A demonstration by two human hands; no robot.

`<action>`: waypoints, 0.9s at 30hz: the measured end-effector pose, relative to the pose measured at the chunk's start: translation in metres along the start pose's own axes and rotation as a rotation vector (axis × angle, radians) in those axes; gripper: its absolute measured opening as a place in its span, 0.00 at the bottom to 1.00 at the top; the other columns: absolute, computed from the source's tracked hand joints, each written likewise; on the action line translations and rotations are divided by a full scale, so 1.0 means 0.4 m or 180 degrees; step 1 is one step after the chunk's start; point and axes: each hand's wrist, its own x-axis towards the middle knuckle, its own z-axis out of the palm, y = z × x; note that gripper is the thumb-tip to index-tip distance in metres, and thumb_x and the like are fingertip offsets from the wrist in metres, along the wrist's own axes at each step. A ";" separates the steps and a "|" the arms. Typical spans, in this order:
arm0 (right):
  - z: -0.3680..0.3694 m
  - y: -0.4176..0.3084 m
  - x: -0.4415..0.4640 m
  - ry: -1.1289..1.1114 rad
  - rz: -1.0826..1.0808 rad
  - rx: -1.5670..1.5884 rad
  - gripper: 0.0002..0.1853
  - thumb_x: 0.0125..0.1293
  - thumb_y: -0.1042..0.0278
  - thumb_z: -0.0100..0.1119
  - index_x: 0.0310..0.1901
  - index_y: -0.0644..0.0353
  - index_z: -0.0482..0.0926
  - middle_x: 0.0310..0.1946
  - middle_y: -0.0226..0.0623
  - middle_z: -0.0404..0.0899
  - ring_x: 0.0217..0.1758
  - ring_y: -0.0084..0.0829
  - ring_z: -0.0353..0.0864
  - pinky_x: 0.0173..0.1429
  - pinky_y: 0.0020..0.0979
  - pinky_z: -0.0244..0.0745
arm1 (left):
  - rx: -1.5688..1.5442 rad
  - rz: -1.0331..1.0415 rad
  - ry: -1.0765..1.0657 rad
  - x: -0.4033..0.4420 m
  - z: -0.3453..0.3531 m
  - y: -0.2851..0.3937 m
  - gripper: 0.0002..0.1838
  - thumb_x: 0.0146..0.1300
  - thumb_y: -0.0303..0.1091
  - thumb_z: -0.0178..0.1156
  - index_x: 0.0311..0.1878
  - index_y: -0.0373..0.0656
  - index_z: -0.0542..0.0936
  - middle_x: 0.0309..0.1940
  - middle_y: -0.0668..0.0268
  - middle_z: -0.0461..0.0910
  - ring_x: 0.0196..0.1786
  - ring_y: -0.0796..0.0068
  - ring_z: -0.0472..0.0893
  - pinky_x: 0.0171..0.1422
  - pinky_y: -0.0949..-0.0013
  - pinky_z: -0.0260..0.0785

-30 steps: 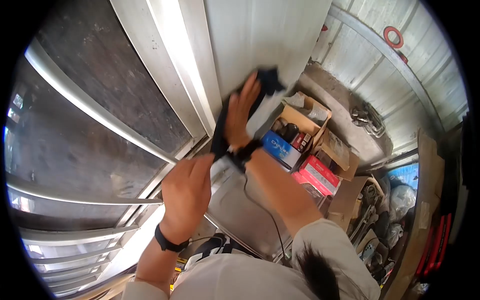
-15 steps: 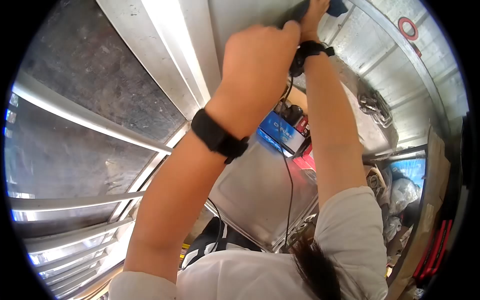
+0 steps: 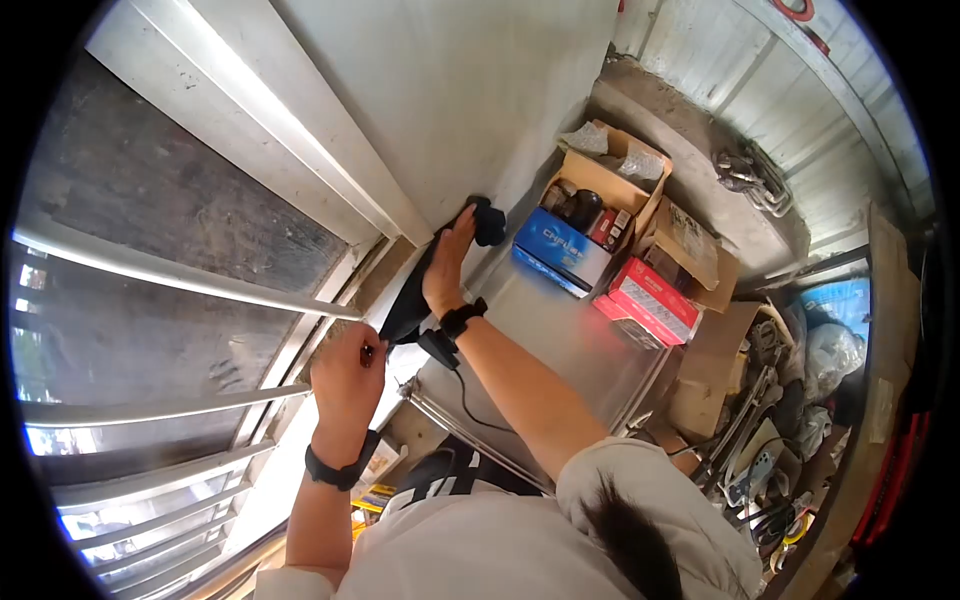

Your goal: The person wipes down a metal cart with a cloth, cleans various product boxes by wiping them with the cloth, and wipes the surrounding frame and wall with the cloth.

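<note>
A dark cloth (image 3: 408, 305) lies bunched along the left side of the metal-looking surface (image 3: 540, 345), by the window frame. My right hand (image 3: 450, 262) rests on it with fingers stretched out, and a dark bunch of cloth shows past the fingertips. At the cloth's near end my left hand (image 3: 347, 375) is closed in a fist; a bit of dark material shows inside the curled fingers. Both wrists wear black straps. A small black device with a cable (image 3: 440, 348) hangs at my right wrist.
White window bars (image 3: 190, 275) run close on the left. A blue box (image 3: 562, 250), a red box (image 3: 652, 300) and open cardboard cartons (image 3: 690, 240) stand right of the hands. Metal pieces (image 3: 752, 185) lie on a ledge. A cluttered bin (image 3: 770, 400) sits at right.
Both hands have come down and left, from high on the pale panel to the surface by the window. The dark cloth has moved with them. My view has shifted, uncovering the boxes.
</note>
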 end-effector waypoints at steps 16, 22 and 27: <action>-0.110 -0.019 0.056 -0.0820 -0.0656 -0.0008 0.37 0.68 0.71 0.43 0.75 0.65 0.41 0.75 0.57 0.44 0.79 0.53 0.41 0.80 0.44 0.34 | -0.0378 0.0526 -0.0147 0.043 0.120 0.031 0.09 0.54 0.25 0.64 0.39 0.46 0.78 0.26 0.62 0.78 0.29 0.60 0.79 0.32 0.61 0.71; -0.205 0.011 0.058 -0.0720 0.0206 0.0743 0.48 0.55 0.93 0.48 0.76 0.52 0.43 0.76 0.42 0.46 0.80 0.37 0.46 0.77 0.40 0.47 | -0.0629 0.0582 0.0213 0.027 0.060 0.023 0.09 0.54 0.21 0.65 0.38 0.43 0.80 0.27 0.61 0.78 0.29 0.64 0.79 0.33 0.64 0.71; -0.171 0.076 -0.023 0.0126 0.0829 0.0172 0.41 0.55 0.86 0.59 0.71 0.56 0.56 0.65 0.40 0.63 0.66 0.37 0.67 0.62 0.34 0.71 | -0.0808 0.1005 0.0186 0.017 0.017 0.071 0.10 0.54 0.19 0.64 0.39 0.42 0.80 0.32 0.60 0.80 0.35 0.59 0.80 0.38 0.62 0.73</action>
